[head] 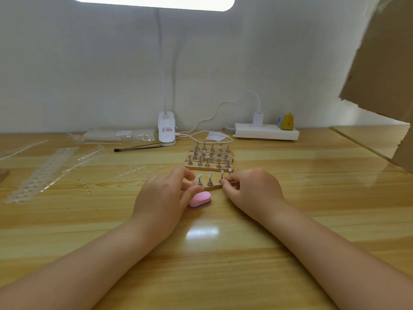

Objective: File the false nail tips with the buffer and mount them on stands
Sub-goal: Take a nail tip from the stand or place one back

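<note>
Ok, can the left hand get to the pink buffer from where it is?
Probably yes: the pink buffer lies flat on the table right beside the left hand, by its thumb, with nothing covering it.
</note>
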`<state>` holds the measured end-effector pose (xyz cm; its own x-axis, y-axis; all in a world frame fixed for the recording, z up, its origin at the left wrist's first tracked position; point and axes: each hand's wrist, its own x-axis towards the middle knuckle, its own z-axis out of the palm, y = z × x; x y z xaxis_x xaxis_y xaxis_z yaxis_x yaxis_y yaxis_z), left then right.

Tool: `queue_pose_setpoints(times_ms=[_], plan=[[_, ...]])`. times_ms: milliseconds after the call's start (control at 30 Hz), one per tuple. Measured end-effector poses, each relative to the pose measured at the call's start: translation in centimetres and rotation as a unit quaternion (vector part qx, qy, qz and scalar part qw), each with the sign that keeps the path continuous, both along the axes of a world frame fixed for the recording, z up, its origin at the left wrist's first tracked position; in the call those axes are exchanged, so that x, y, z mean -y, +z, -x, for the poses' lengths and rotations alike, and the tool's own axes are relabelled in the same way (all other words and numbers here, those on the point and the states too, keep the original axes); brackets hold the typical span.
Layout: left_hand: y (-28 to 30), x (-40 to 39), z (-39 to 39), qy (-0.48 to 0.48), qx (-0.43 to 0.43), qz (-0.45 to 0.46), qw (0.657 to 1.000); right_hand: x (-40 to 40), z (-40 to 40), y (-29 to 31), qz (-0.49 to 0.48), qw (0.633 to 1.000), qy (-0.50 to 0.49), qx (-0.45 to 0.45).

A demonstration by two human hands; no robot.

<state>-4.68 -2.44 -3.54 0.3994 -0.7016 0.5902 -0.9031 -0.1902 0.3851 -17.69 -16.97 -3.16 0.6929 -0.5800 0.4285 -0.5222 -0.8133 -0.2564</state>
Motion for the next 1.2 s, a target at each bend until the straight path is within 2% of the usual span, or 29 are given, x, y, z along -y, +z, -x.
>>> queue_pose_setpoints(times_ms=[233, 467, 600, 700, 933, 1200], plan=[[-0.3, 0.4, 0.3, 0.021, 0.071, -0.021, 0.997, 0.2, -0.4, -0.1, -0.003, 1.0, -0.001, -0.017], [-0.3, 0.3, 0.1, 0.014, 0.038, -0.009, 0.999, 0.0, -0.5, 0.0, 0.016, 1.0, 0.013, -0.001], [-0.3, 0.3, 0.0, 0.013, 0.004, -0.007, 1.0, -0.6, -0.4, -0.1, 0.013, 0.997, 0.041, 0.068], [-0.1, 0.2, -0.1, 0.011, 0.009, 0.024, 1.0, -1.0, -0.3, -0.1, -0.034, 0.987, 0.084, 0.133], [0.3, 0.0, 0.0, -0.052, 0.002, 0.084, 0.995, -2.4, -0.6, 0.0, -0.163, 0.952, 0.156, 0.207], [0.4, -0.1, -0.1, -0.088, 0.007, 0.079, 0.993, -2.8, -0.5, -0.1, -0.149, 0.941, 0.199, 0.23]])
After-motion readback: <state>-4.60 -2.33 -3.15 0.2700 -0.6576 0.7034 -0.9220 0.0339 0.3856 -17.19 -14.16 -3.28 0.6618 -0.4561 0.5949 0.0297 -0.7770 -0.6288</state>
